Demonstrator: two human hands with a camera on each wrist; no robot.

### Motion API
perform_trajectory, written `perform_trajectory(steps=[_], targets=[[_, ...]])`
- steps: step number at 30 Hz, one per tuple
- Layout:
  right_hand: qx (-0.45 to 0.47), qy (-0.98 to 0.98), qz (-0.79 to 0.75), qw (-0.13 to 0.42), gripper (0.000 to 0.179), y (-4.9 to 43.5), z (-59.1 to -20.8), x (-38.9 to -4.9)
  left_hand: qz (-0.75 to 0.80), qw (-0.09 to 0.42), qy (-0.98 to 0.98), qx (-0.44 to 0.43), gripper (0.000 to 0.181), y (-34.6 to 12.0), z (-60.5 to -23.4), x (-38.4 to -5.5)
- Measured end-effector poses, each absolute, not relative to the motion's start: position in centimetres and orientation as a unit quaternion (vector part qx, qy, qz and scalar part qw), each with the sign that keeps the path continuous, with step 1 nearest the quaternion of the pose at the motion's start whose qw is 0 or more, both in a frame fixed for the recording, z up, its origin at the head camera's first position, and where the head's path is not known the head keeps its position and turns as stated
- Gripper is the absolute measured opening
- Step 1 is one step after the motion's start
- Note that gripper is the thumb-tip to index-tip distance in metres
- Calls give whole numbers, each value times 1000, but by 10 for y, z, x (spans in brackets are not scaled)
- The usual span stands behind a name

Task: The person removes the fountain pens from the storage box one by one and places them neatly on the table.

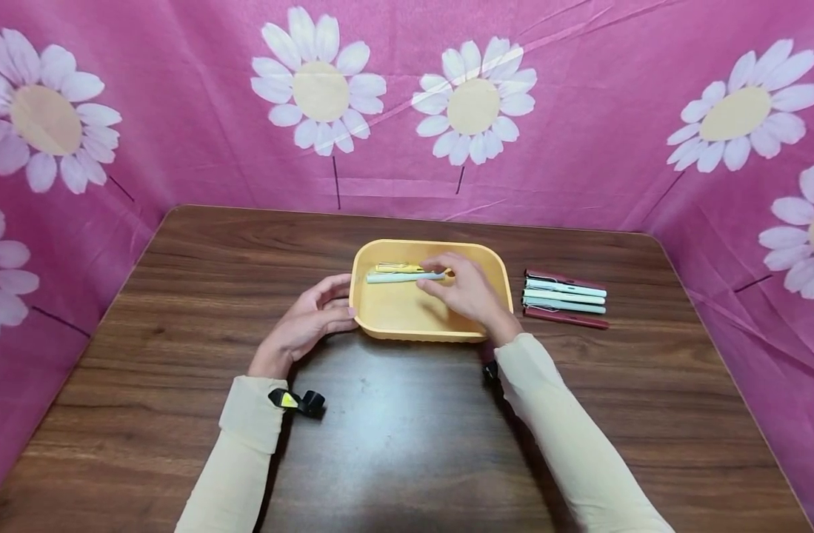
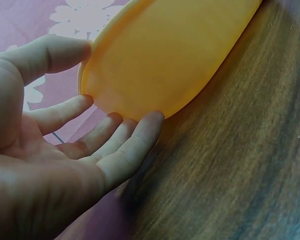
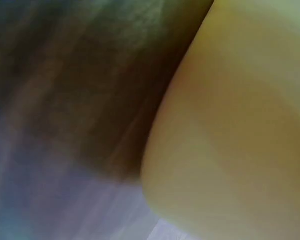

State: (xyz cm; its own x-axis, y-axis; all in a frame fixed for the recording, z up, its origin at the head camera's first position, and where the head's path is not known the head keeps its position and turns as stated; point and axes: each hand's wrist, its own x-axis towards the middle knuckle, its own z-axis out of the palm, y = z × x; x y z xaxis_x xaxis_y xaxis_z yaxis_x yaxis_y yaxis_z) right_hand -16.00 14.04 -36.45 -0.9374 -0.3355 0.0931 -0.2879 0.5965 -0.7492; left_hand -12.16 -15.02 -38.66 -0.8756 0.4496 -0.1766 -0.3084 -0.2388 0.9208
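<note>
A yellow tray sits on the table with a yellow pen and a pale mint pen side by side in it. My left hand steadies the tray's left end. In the left wrist view its fingertips touch the outer wall, and the thumb meets the rim. My right hand reaches over the tray's right side. Its thumb and forefinger stand apart around the right ends of the pens, partly covering them. The right wrist view is blurred and does not show the fingers.
Several pens, dark red and pale mint, lie in a row on the brown wooden table right of the tray. A pink cloth with white flowers stands behind and along both sides.
</note>
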Motion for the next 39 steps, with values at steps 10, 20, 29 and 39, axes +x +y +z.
perform_trajectory(steps=[10, 20, 29, 39], targets=[[-229, 907, -346, 72, 31, 126, -371, -177, 783, 241, 569, 68, 68, -151, -387, -122], [-239, 908, -334, 80, 32, 120, -376, -181, 782, 237, 573, 65, 68, -150, -386, -122], [-231, 919, -301, 108, 26, 120, -378, -183, 781, 236, 576, 57, 69, -150, -385, -120], [-233, 908, -325, 123, 18, 122, -380, -183, 779, 239, 576, 59, 69, -149, -386, -121]])
